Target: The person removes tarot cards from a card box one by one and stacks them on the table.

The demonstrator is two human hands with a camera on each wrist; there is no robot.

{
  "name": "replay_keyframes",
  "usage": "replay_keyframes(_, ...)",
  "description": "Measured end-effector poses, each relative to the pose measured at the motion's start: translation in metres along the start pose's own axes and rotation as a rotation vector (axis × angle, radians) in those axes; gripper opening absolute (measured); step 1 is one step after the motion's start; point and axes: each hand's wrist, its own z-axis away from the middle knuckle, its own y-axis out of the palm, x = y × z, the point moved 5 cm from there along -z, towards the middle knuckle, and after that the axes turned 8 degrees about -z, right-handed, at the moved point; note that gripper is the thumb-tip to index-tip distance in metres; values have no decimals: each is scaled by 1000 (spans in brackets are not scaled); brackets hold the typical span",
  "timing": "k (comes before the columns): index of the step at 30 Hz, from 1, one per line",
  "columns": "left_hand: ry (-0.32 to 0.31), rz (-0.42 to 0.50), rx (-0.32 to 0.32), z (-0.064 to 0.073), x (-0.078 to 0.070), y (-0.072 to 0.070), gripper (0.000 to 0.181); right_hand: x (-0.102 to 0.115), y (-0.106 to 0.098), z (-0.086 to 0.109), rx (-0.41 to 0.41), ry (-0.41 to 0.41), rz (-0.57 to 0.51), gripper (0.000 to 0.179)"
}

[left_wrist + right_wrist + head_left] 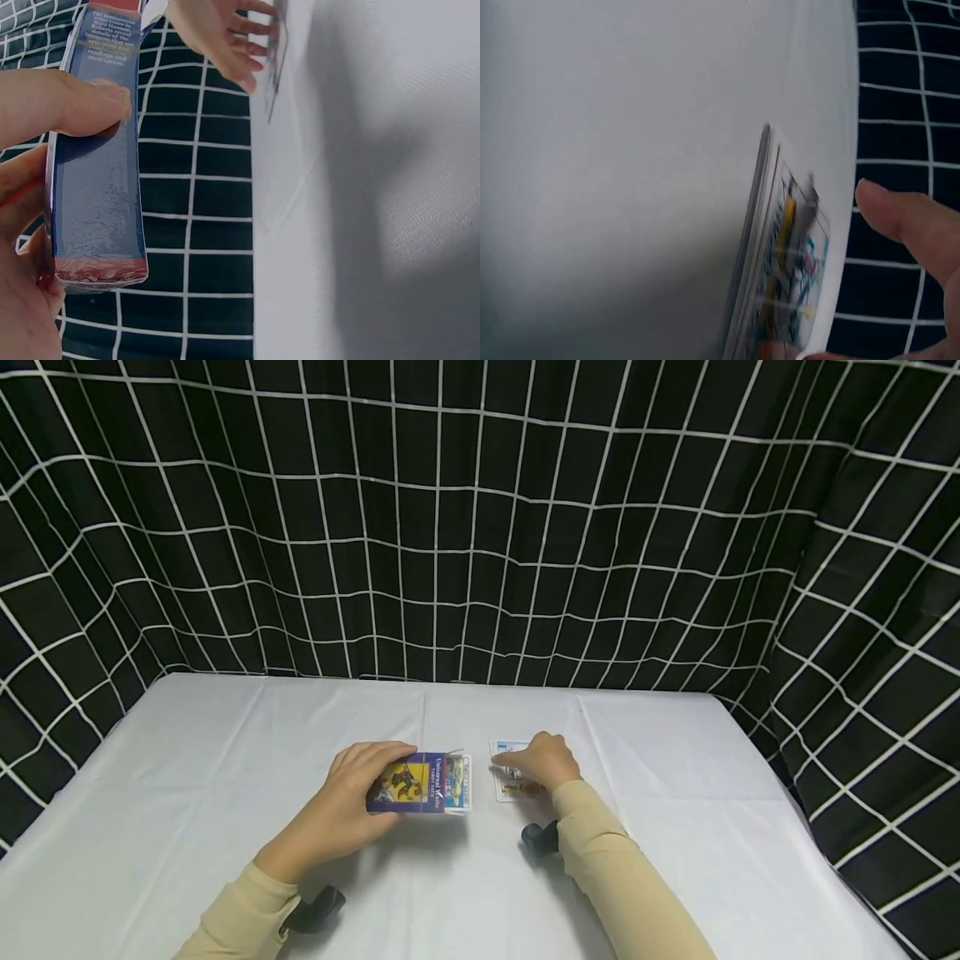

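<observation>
My left hand (352, 793) grips a purple tarot card box (405, 783) above the table, thumb along one narrow side and fingers on the other. In the left wrist view that blue side of the box (101, 180) shows, with print near its top. Out of the box's open right end pokes a colourful card (458, 782). My right hand (542, 762) is over a small stack of cards (517, 787) on the table, partly covering it. From the right wrist, the thumb (900, 217) stands apart from the stack's printed face (791, 277); the fingers are mostly out of frame.
A white cloth covers the table (187, 793). Black curtains (465, 527) with a white grid hang behind it and at both sides. A dark wrist-worn device (318, 910) sits under the left cuff, and another device (538, 839) under the right.
</observation>
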Motion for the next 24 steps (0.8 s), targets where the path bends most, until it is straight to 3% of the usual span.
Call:
replay_keyframes(8, -4, 3, 2, -1, 2, -1, 71, 7, 8, -1, -79, 58, 19, 79)
replay_keyframes(24, -6, 0, 3, 0, 3, 1, 71, 9, 15, 0, -143, 55, 33, 79)
